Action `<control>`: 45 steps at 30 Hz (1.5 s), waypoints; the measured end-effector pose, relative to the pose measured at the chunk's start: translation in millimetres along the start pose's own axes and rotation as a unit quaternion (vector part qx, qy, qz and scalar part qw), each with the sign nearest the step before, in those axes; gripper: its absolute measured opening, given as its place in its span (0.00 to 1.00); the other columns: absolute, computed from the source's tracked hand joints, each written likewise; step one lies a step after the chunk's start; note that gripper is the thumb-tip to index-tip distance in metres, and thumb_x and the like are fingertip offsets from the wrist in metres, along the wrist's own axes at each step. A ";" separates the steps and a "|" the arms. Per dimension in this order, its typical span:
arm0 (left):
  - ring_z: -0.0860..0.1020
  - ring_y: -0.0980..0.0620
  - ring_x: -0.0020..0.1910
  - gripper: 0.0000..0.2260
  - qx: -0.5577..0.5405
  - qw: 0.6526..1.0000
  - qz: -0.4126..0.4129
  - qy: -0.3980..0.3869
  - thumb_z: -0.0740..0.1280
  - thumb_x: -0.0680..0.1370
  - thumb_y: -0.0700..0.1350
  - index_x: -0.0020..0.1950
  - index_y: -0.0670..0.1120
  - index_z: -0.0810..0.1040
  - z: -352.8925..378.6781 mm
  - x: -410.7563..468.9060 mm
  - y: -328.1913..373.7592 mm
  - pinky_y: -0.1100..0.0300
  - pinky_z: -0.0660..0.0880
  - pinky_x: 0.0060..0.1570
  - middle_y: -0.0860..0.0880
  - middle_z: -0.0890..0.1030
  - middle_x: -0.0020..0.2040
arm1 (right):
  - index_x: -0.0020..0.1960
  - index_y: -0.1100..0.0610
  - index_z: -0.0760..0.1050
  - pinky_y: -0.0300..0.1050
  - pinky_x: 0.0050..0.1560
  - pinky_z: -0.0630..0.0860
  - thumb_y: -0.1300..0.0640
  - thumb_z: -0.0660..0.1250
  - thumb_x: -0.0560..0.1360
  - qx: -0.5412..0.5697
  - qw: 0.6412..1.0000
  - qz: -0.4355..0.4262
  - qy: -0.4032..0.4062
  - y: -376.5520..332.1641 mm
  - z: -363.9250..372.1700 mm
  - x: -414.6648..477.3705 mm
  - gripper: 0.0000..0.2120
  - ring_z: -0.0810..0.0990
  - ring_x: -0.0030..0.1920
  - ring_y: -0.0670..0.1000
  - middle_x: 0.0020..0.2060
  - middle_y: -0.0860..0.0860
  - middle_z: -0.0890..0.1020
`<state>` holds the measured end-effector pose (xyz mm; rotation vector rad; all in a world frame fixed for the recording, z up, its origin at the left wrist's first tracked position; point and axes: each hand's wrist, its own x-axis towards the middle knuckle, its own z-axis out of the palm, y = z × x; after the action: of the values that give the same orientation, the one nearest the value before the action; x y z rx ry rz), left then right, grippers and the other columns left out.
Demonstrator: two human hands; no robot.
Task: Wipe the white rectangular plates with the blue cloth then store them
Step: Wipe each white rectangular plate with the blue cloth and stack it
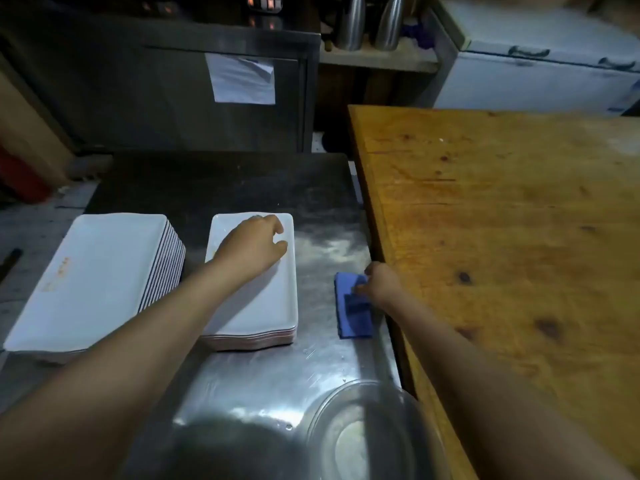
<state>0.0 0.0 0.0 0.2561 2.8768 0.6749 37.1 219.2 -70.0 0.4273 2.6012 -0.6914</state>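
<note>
Two stacks of white rectangular plates stand on a steel counter [311, 368]. The taller stack [97, 278] is at the left. The lower stack [273, 299] is in the middle, and my left hand [252, 247] rests on its top plate with fingers loosely curled, holding nothing. To the right of that stack lies the folded blue cloth [353, 310], flat on the counter. My right hand [381, 284] is on the cloth's far end, its fingers bent onto the fabric. Whether they pinch it or only touch it is not clear.
A wooden table [502, 237] borders the counter on the right, its edge right beside the cloth. A round steel bowl [367, 434] sits at the near right of the counter. A steel cabinet [173, 98] and a white chest freezer [540, 74] stand behind.
</note>
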 end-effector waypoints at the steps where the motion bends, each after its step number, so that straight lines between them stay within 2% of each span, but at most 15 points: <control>1: 0.75 0.46 0.60 0.15 0.001 1.000 -0.003 -0.002 0.64 0.77 0.46 0.62 0.44 0.74 1.0 1.5 -1.7 0.54 0.72 0.58 0.46 0.76 0.63 | 0.55 0.63 0.72 0.44 0.42 0.68 0.54 0.70 0.74 0.000 1.000 0.012 -0.004 0.5 2.9 -0.3 0.16 0.76 0.51 0.57 0.48 0.58 0.76; 4: 0.74 0.46 0.61 0.15 -0.001 1.000 -0.008 0.015 0.63 0.77 0.45 0.63 0.44 0.73 4.3 4.3 -8.1 0.55 0.71 0.58 0.46 0.75 0.63 | 0.58 0.64 0.72 0.45 0.42 0.69 0.52 0.72 0.72 0.010 0.999 0.052 0.005 1.0 15.8 -3.6 0.22 0.78 0.53 0.57 0.52 0.59 0.78; 9: 0.75 0.46 0.59 0.17 -0.027 0.998 -0.021 0.046 0.64 0.77 0.44 0.65 0.43 0.71 9.6 2.4 -11.7 0.57 0.69 0.55 0.45 0.76 0.62 | 0.61 0.65 0.71 0.49 0.50 0.75 0.49 0.72 0.71 0.051 0.991 0.091 0.081 2.8 39.4 0.1 0.26 0.78 0.52 0.59 0.56 0.60 0.77; 14: 0.74 0.46 0.59 0.16 -0.032 0.998 -0.026 0.037 0.64 0.77 0.44 0.65 0.43 0.71 10.4 -3.9 -13.9 0.57 0.69 0.55 0.45 0.76 0.62 | 0.59 0.66 0.71 0.46 0.45 0.71 0.52 0.74 0.70 0.177 0.969 0.144 0.096 5.8 51.8 2.3 0.25 0.78 0.53 0.59 0.53 0.60 0.79; 17: 0.74 0.46 0.60 0.16 -0.032 0.999 -0.028 0.032 0.64 0.77 0.44 0.64 0.43 0.71 10.0 -7.3 -16.5 0.56 0.69 0.55 0.45 0.76 0.62 | 0.53 0.66 0.73 0.43 0.41 0.68 0.52 0.74 0.70 0.239 0.951 0.181 0.069 7.8 50.8 3.6 0.22 0.77 0.47 0.56 0.47 0.58 0.79; 19: 0.74 0.46 0.60 0.16 -0.033 0.998 -0.032 0.035 0.64 0.77 0.44 0.64 0.42 0.71 9.6 -9.8 -16.6 0.56 0.69 0.55 0.45 0.76 0.61 | 0.42 0.62 0.71 0.41 0.36 0.67 0.53 0.75 0.70 0.278 0.941 0.185 0.057 9.9 48.7 5.5 0.16 0.75 0.39 0.53 0.39 0.54 0.76; 21: 0.74 0.46 0.60 0.16 -0.037 0.998 -0.036 0.039 0.64 0.77 0.44 0.64 0.42 0.71 8.8 -12.1 -16.3 0.55 0.69 0.55 0.45 0.77 0.61 | 0.35 0.59 0.65 0.40 0.28 0.61 0.53 0.74 0.70 0.300 0.935 0.185 0.046 11.1 47.4 4.9 0.19 0.69 0.32 0.49 0.31 0.50 0.70; 24: 0.74 0.46 0.60 0.16 -0.049 0.996 -0.046 0.050 0.64 0.77 0.44 0.64 0.43 0.72 6.6 -15.0 -15.8 0.55 0.70 0.56 0.45 0.77 0.60 | 0.37 0.58 0.67 0.40 0.29 0.62 0.54 0.74 0.71 0.333 0.926 0.168 0.055 12.9 49.4 1.2 0.16 0.71 0.38 0.52 0.31 0.50 0.70; 27: 0.75 0.46 0.58 0.15 -0.077 0.993 -0.059 0.066 0.65 0.77 0.44 0.63 0.43 0.72 2.2 -18.9 -12.5 0.56 0.70 0.56 0.46 0.77 0.60 | 0.34 0.57 0.63 0.43 0.34 0.65 0.56 0.72 0.72 0.386 0.906 0.158 0.069 16.1 47.8 -6.0 0.18 0.71 0.37 0.53 0.33 0.52 0.71; 30: 0.75 0.47 0.57 0.14 -0.100 0.990 -0.061 0.081 0.65 0.77 0.43 0.62 0.43 0.74 -1.9 -26.0 -7.1 0.58 0.70 0.55 0.46 0.78 0.58 | 0.37 0.58 0.67 0.45 0.41 0.69 0.56 0.69 0.75 0.448 0.878 0.157 0.056 18.1 42.5 -14.3 0.13 0.73 0.38 0.52 0.37 0.54 0.74; 34: 0.76 0.48 0.56 0.13 -0.118 0.986 -0.061 0.102 0.66 0.76 0.43 0.61 0.43 0.74 -11.3 -38.8 0.6 0.59 0.69 0.53 0.46 0.78 0.58 | 0.46 0.61 0.74 0.54 0.50 0.78 0.57 0.69 0.75 0.513 0.845 0.145 0.038 13.5 34.5 -29.2 0.08 0.79 0.49 0.59 0.46 0.59 0.80; 36: 0.76 0.48 0.57 0.14 -0.112 0.986 -0.060 0.107 0.66 0.77 0.44 0.62 0.43 0.73 -18.2 -47.7 4.9 0.59 0.69 0.52 0.46 0.78 0.59 | 0.45 0.61 0.73 0.53 0.48 0.78 0.58 0.69 0.75 0.539 0.832 0.127 0.026 7.7 27.5 -37.7 0.07 0.79 0.49 0.59 0.46 0.59 0.80; 39: 0.75 0.48 0.58 0.15 -0.104 0.986 -0.059 0.120 0.66 0.77 0.44 0.64 0.44 0.72 -30.1 -64.3 11.7 0.59 0.70 0.49 0.46 0.77 0.60 | 0.54 0.63 0.73 0.50 0.42 0.77 0.58 0.68 0.76 0.564 0.821 0.090 0.013 -4.6 13.3 -52.0 0.10 0.79 0.48 0.58 0.48 0.59 0.80; 42: 0.75 0.48 0.58 0.15 -0.108 0.982 -0.061 0.143 0.65 0.77 0.44 0.63 0.44 0.72 -43.2 -84.0 16.8 0.61 0.69 0.47 0.46 0.76 0.60 | 0.58 0.63 0.73 0.52 0.50 0.77 0.59 0.68 0.76 0.580 0.812 0.060 0.015 -19.0 1.6 -66.4 0.14 0.79 0.50 0.57 0.52 0.60 0.80; 45: 0.76 0.49 0.57 0.15 -0.128 0.976 -0.067 0.163 0.66 0.77 0.44 0.63 0.44 0.73 -56.8 -105.1 16.2 0.61 0.70 0.51 0.46 0.77 0.60 | 0.59 0.62 0.74 0.51 0.51 0.77 0.57 0.68 0.75 0.588 0.808 0.039 0.011 -39.2 -6.6 -83.0 0.15 0.79 0.53 0.57 0.54 0.59 0.80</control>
<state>92.1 -31.4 71.1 -0.0942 3.0242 1.1417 91.7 174.9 -10.7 0.8522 1.8132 -2.2184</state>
